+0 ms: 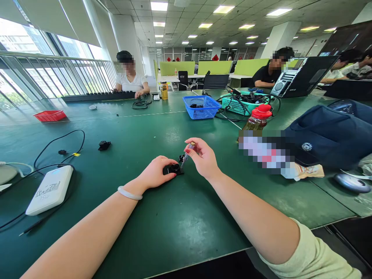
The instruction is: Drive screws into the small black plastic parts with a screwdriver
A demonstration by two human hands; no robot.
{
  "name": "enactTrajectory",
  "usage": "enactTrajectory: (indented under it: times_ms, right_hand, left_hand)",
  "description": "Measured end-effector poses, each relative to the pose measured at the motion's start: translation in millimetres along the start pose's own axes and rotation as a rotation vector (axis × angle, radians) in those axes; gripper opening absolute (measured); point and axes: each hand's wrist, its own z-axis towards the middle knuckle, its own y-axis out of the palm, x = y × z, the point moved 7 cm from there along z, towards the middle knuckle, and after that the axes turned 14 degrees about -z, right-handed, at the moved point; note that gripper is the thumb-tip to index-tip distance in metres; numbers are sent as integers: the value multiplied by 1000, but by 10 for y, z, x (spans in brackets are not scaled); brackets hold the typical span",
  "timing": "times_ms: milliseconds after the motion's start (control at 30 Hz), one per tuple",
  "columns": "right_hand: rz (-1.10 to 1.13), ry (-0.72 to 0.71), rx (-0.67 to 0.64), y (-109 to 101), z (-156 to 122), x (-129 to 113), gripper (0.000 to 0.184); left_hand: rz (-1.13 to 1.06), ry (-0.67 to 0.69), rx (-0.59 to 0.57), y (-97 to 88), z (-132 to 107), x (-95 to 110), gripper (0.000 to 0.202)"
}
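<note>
On the green table, my left hand (157,171) is closed around a small black part (172,169), its thumb and fingers on either side. The part's exact kind is too small to make out. My right hand (202,157) pinches a screwdriver (191,147) with a clear handle and a gold-coloured end. The screwdriver is tilted, and its lower end meets the right side of the black part. My fingers partly cover both things.
A white power bank (50,190) with black cables lies left, near a black piece (104,145). Ahead stand a blue basket (201,112), a green basket (236,106) of cables and a red-lidded bottle (257,118). A dark bag (328,135) sits right. Other people sit across the table.
</note>
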Motion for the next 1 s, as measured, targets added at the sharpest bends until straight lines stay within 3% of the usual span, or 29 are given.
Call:
enactTrajectory:
  times_ms: [400, 533, 700, 1000]
  right_hand:
    - [-161, 26, 21, 39, 12, -41, 31]
    - [-97, 23, 54, -22, 12, -6, 27]
    - [2, -24, 64, -15, -22, -65, 23]
    - [-166, -206, 26, 101, -118, -271, 16]
  left_hand:
    - [-12, -17, 1, -7, -30, -80, 45]
    - [-2, -15, -7, -15, -27, -45, 43]
    - [-3, 12, -4, -9, -23, -31, 40]
    - [8, 37, 18, 3, -12, -92, 40]
